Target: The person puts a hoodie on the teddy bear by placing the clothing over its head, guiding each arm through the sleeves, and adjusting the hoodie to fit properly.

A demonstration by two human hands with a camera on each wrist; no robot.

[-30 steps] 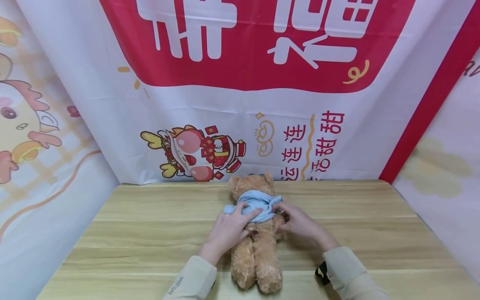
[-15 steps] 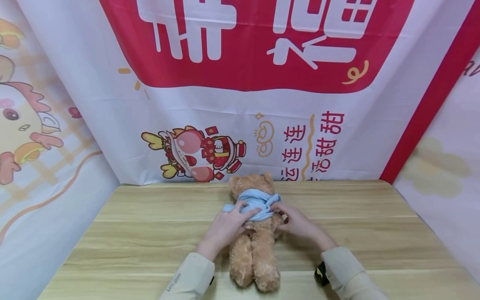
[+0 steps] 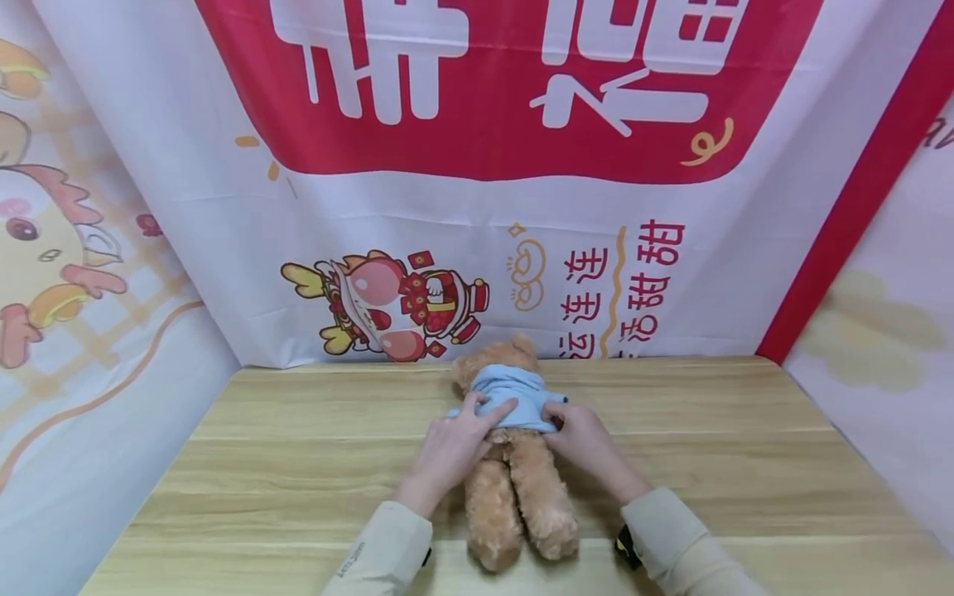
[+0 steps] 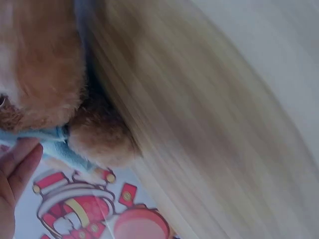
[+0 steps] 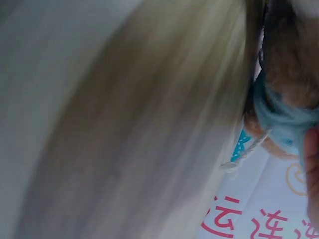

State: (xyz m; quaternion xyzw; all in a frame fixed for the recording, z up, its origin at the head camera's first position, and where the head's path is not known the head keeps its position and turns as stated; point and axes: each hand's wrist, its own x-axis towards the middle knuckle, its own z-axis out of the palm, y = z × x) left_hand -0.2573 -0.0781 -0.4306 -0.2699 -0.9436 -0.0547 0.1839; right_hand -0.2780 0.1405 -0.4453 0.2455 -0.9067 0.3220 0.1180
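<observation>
A brown plush teddy bear (image 3: 492,505) lies on the wooden table, its head toward the backdrop and its legs toward the person. Around its torso is a small light-blue hoodie (image 3: 514,387), with a white cord (image 5: 245,155) hanging near it in the right wrist view. My left hand (image 3: 450,447) holds the hoodie's left side, thumb laid across the cloth. On the other side, my right hand (image 3: 585,439) pinches the lower right edge of the hoodie. The bear's face is hidden in the head view.
The wooden table (image 3: 298,463) extends on both sides of the bear. A white and red printed cloth backdrop (image 3: 477,199) hangs right behind the table's far edge, close to the bear's head. More printed cloth (image 3: 97,397) hangs along the left side.
The hoodie's bunched right side now lies flatter and lower, covering the bear's right-hand flank. My right hand has shifted to its hem. The bear's legs have swung right and its head slightly left.
</observation>
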